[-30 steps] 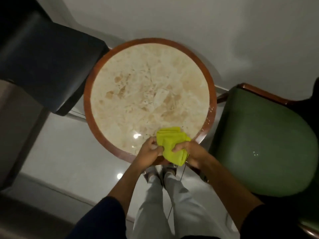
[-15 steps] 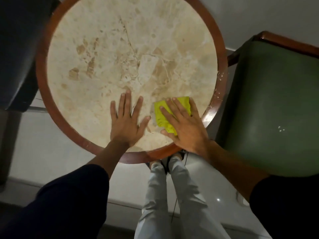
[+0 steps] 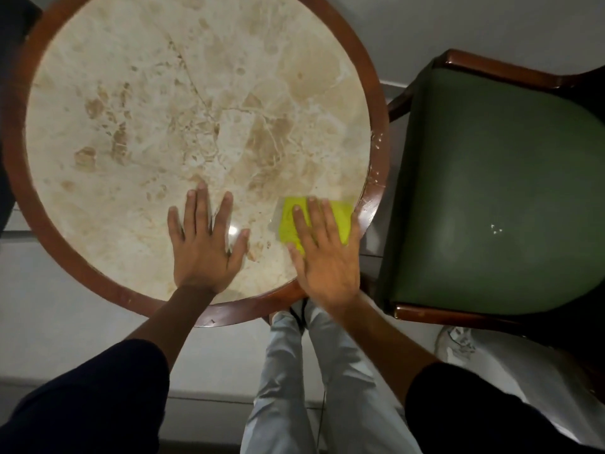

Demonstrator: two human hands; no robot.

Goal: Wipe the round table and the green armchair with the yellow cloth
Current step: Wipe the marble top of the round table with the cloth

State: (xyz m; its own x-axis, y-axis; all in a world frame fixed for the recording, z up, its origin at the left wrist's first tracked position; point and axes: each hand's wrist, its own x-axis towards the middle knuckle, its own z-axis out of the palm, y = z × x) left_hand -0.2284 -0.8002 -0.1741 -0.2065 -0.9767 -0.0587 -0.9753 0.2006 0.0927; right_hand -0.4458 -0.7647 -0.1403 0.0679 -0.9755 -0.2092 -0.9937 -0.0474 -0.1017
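Note:
The round table [image 3: 137, 103] has a beige marble top inside a brown wooden rim. My right hand [image 3: 322, 253] lies flat on the folded yellow cloth [image 3: 342, 221], pressing it onto the marble near the table's front right edge. The fingers cover the cloth's middle. My left hand [image 3: 204, 244] rests flat on the marble with fingers spread and nothing in it, a little left of the cloth. To the right of the table stands the green armchair [image 3: 497, 191], with a padded seat and a dark wooden frame.
A dark chair [image 3: 9, 34] borders the table on the left. My legs in light trousers [image 3: 294, 381] stand on the pale tiled floor [image 3: 49, 306] below the table's near edge. A white shoe [image 3: 455, 344] lies beside the armchair's front corner.
Both hands went from holding the cloth at the table's edge to lying flat on the marble. The right hand has slid the cloth to the right, towards the rim. The camera moved closer.

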